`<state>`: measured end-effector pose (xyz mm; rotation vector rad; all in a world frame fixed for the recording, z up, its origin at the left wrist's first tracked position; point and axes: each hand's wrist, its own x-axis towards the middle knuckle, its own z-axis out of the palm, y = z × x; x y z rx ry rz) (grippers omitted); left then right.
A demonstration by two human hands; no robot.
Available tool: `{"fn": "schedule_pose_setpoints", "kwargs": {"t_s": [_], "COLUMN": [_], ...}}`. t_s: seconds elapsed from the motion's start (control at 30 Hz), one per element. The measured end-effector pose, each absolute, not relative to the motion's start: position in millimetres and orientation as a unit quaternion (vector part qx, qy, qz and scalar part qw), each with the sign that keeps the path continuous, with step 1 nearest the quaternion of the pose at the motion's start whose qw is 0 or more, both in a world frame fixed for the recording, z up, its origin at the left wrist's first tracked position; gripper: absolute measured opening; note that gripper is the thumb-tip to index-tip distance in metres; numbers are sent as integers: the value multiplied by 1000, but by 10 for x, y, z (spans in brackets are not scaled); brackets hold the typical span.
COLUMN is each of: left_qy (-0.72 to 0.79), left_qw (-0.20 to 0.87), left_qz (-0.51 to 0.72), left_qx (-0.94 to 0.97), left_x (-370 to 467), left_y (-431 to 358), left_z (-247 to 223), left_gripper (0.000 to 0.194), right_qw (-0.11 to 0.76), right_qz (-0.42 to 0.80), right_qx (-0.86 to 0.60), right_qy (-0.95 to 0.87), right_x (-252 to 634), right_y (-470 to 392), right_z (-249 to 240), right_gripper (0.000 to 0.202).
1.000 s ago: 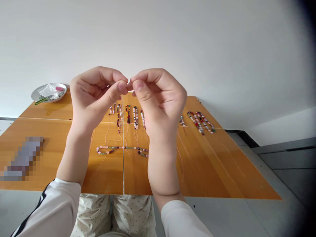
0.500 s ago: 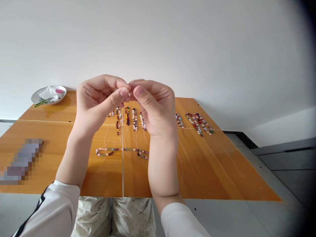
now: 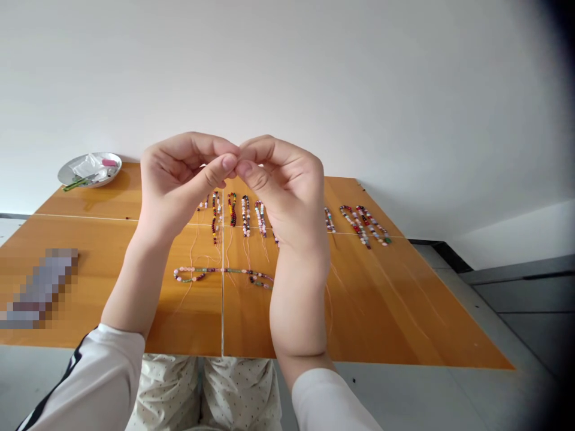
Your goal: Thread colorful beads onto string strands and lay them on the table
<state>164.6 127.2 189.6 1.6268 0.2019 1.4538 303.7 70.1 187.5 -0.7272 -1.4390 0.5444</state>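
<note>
My left hand [image 3: 184,179] and my right hand [image 3: 285,185] are raised over the table, thumbs and fingertips pinched and meeting in the middle. Whatever lies between the fingertips is too small or too hidden to name. Beneath them a long beaded strand [image 3: 233,271] of pink, green and dark beads lies curved on the table, partly behind my right forearm. Behind it several beaded loops, among them a red and yellow one [image 3: 232,209] and a pale one [image 3: 245,216], lie in a row with thin orange threads trailing forward.
An oval plate [image 3: 64,175] at the table's back left bears plastic bags, a pink item and green-handled scissors. A blurred-out flat object [image 3: 47,284] lies at the left. More beaded loops [image 3: 354,226] are at the right. The wooden table [image 3: 404,311] meets a pale wall.
My right hand has turned slightly, and its index finger has risen so that its tip now presses close to my left fingertips. The view has shifted a little.
</note>
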Motion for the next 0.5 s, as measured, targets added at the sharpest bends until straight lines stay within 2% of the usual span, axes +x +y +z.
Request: {"fn": "schedule_pose_setpoints", "kwargs": {"t_s": [0.33,0.5], "left_qy": [81,66], "left_qw": [515,545], "left_qz": [603,599], "left_qx": [604,584], "left_x": [1697,1704], "left_y": [1227,1289], "left_z": [1890,1884], "left_gripper": [15,15], "right_qw": [707,720], "right_qz": [204,195], "right_qx": [-305,-330], "right_qy": [-604,-579], "right_x": [2989,2992], "right_y": [788,797], "right_z": [1834,1840], "right_gripper": [18,31]}}
